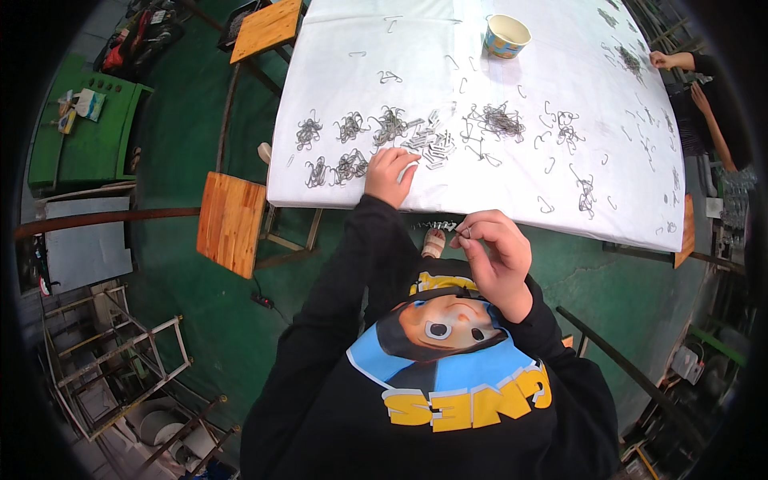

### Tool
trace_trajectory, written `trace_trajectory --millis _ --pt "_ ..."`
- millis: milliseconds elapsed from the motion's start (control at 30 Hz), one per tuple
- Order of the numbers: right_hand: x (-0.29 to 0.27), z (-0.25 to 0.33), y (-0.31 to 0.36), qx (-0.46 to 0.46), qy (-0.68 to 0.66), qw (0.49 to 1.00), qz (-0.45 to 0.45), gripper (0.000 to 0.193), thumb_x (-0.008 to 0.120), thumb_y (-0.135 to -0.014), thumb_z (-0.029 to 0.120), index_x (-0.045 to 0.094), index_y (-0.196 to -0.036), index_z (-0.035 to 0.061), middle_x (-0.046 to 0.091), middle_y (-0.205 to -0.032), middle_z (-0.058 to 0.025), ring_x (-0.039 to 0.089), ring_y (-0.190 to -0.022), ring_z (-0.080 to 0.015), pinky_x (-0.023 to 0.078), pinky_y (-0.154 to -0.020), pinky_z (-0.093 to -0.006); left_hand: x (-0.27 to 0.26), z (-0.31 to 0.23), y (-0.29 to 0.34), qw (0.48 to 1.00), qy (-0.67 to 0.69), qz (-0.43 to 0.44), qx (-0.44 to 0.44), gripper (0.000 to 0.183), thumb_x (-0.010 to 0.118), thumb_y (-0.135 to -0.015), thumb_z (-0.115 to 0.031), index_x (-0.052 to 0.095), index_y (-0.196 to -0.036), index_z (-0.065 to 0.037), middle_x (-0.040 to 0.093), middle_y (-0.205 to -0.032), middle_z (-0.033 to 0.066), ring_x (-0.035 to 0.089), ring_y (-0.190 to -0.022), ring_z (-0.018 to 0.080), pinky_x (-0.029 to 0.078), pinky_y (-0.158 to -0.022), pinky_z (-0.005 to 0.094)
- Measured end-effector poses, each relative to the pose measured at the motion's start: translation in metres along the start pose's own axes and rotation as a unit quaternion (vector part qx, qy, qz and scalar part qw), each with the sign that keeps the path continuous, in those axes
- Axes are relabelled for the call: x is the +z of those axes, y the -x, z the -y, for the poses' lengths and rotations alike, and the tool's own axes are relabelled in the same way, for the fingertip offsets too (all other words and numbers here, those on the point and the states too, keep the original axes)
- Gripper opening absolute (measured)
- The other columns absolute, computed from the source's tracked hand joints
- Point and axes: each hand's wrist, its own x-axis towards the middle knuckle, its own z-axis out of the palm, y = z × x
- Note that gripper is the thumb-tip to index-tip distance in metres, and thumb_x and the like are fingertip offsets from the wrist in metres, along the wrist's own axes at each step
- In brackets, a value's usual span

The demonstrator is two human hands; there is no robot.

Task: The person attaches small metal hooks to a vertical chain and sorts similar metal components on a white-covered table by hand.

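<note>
My left hand (390,178) rests on the white-covered table with its fingers spread, the tips at the near edge of a pile of short silvery metal pieces (434,146). Just beyond it sits a tangled heap of wire hooks (390,126). In front of my body, off the table's near edge, my right hand (502,260) is raised with thumb and fingers pinched together. A small dark bit of wire shows at its fingertips; its full shape is hidden. More hook clusters lie left of my left hand, including one heap (350,166) close beside it.
A larger hook heap (502,122) and loose hooks lie to the right. A patterned tub (507,37) stands farther back. At the right edge, another person's hand (662,60) is near more wire pieces. Wooden stools (230,224) flank the table's left side.
</note>
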Motion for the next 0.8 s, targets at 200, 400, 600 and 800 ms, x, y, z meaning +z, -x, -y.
trace_trajectory --millis 200,400,600,800 --pt "-0.003 0.004 0.003 -0.03 0.039 0.998 0.03 0.016 0.056 -0.067 -0.012 0.053 -0.079 -0.0011 0.056 -0.076 -0.0114 0.056 -0.066 -0.0194 0.046 -0.058 -0.0252 0.013 0.044 -0.016 0.987 -0.071 0.076 0.12 0.013 0.067 -0.065 -0.014 0.063 -0.077 -0.01 0.051 -0.073 0.0028 0.05 -0.072 0.0212 0.041 -0.065 0.0334" --pt "-0.005 0.001 0.007 -0.01 0.049 0.999 0.015 0.014 0.055 -0.068 -0.012 0.053 -0.079 -0.0016 0.056 -0.076 -0.011 0.056 -0.065 -0.0191 0.046 -0.057 -0.025 0.025 0.029 -0.016 0.999 0.032 0.017 -0.037 0.009 0.064 -0.071 -0.011 0.061 -0.073 -0.003 0.055 -0.067 0.0059 0.052 -0.065 0.0216 0.042 -0.059 0.0302" --pt "-0.004 -0.015 0.01 0.059 0.02 0.997 -0.039 0.013 0.054 -0.07 -0.012 0.054 -0.078 -0.0026 0.056 -0.076 -0.0108 0.057 -0.061 -0.0161 0.046 -0.054 -0.0236 -0.017 -0.101 -0.001 0.843 0.454 -0.021 -0.287 0.012 0.055 -0.082 -0.008 0.057 -0.081 0.003 0.056 -0.071 0.0017 0.047 -0.062 0.0065 0.039 -0.059 0.0203" --pt "0.003 -0.02 0.007 0.071 0.029 0.996 -0.05 0.012 0.055 -0.069 -0.012 0.054 -0.077 -0.0031 0.056 -0.073 -0.0104 0.058 -0.059 -0.0146 0.047 -0.053 -0.0225 -0.042 -0.136 -0.001 0.877 0.436 -0.013 -0.201 0.007 0.055 -0.081 -0.004 0.056 -0.078 0.002 0.054 -0.075 0.0049 0.05 -0.066 0.0091 0.041 -0.059 0.0229"
